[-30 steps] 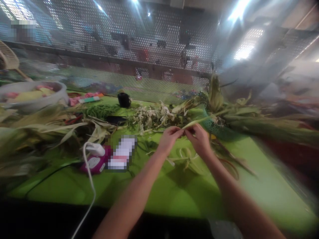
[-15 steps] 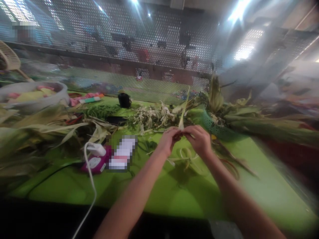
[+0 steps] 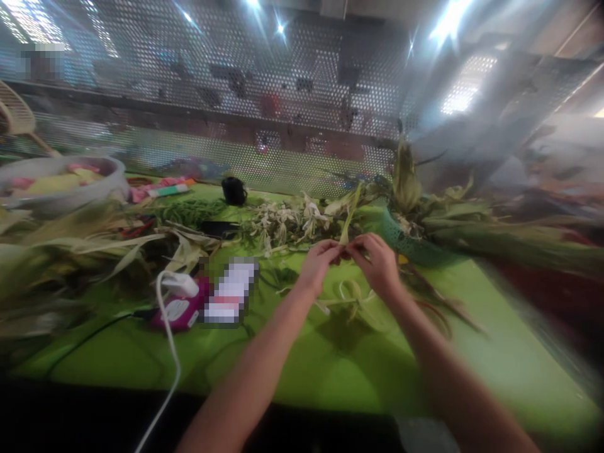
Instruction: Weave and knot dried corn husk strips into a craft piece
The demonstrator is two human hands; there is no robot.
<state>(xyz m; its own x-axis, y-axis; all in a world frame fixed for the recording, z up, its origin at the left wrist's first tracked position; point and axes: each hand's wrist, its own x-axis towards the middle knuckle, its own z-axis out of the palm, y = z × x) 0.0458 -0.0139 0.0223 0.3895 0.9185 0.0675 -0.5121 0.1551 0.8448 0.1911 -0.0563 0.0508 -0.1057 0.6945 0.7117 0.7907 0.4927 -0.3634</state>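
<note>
Just above the green table [image 3: 302, 365], my two hands meet fingertip to fingertip around a pale green strip of corn husk [image 3: 350, 217]. My left hand [image 3: 319, 261] pinches its lower end from the left. My right hand [image 3: 376, 257] pinches the same end from the right. The husk's narrow tip points up and away from me. Below my hands, curled pale strips [image 3: 356, 294] lie on the table. Beyond them is a pile of small white husk flowers with leafy stems [image 3: 287, 220].
Left of my arms lie a phone [image 3: 231, 292] and a magenta box [image 3: 182, 311] with a white plug and cable [image 3: 175, 358]. Loose husks [image 3: 127, 245] cover the left side. A green basket [image 3: 406, 236] of husks stands right, a grey basin [image 3: 101, 185] far left, a black cup [image 3: 234, 190] behind.
The husk's upper part has dipped slightly and shows greener and wider. My hands remain in nearly the same place, still pinching it.
</note>
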